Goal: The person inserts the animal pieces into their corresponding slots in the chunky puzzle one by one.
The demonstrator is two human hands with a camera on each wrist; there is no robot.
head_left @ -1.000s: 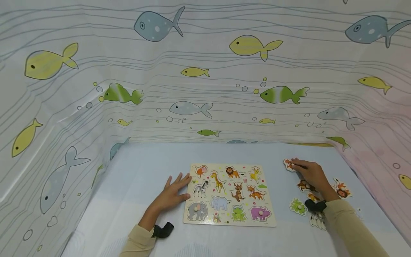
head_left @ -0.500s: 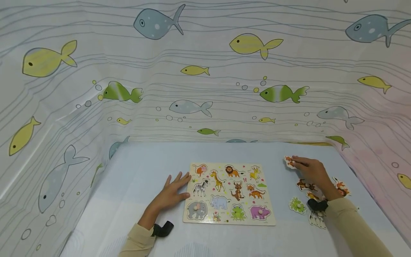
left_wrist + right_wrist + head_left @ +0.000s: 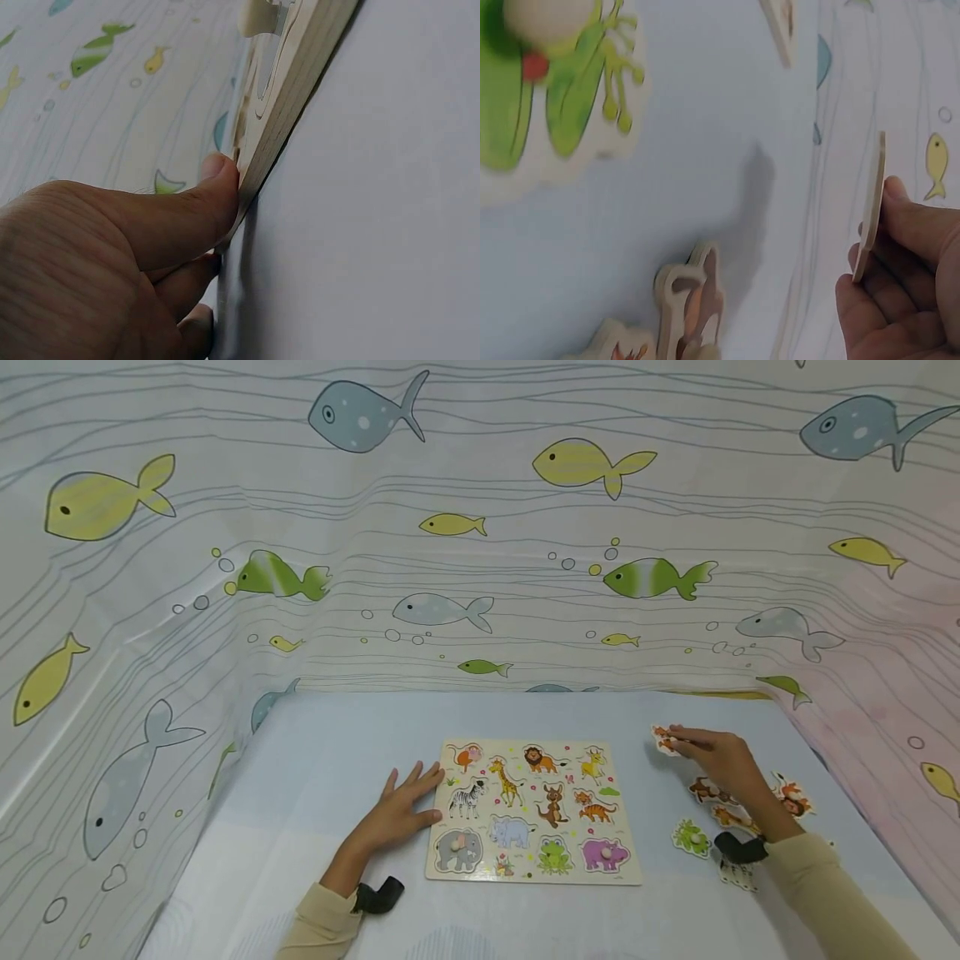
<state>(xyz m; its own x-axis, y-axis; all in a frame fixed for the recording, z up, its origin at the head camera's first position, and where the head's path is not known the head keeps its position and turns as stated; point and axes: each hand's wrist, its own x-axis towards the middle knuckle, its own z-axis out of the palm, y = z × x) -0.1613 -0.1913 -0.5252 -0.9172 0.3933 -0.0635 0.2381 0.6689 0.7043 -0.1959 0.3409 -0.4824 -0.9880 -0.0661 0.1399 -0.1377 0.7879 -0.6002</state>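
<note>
My left hand [image 3: 401, 810] lies with fingers spread against the left edge of a wooden animal puzzle board [image 3: 528, 877]. In the left wrist view the thumb [image 3: 187, 217] touches the board's edge [image 3: 277, 120]. My right hand [image 3: 720, 764] pinches an orange-and-white animal puzzle piece [image 3: 663, 740] above the table, right of the board. The right wrist view shows this piece [image 3: 873, 214] edge-on between thumb and fingers, so its picture is hidden there. On the board, the elephant [image 3: 459, 850] and the hippo [image 3: 606, 855] have knobs; the other pictures show none.
Below the right hand lie loose pieces: a frog [image 3: 691, 838], a brown animal [image 3: 708, 791], a tan-orange one [image 3: 732, 817], a lion [image 3: 793, 797] and a zebra [image 3: 738, 874], partly covered by the wrist camera [image 3: 741, 847]. Fish-patterned sheeting [image 3: 555, 647] stands behind the table.
My right hand has lifted the orange-and-white puzzle piece and shifted slightly left with it. More of the tan-orange piece shows under the wrist. My left hand has stayed at the board's edge.
</note>
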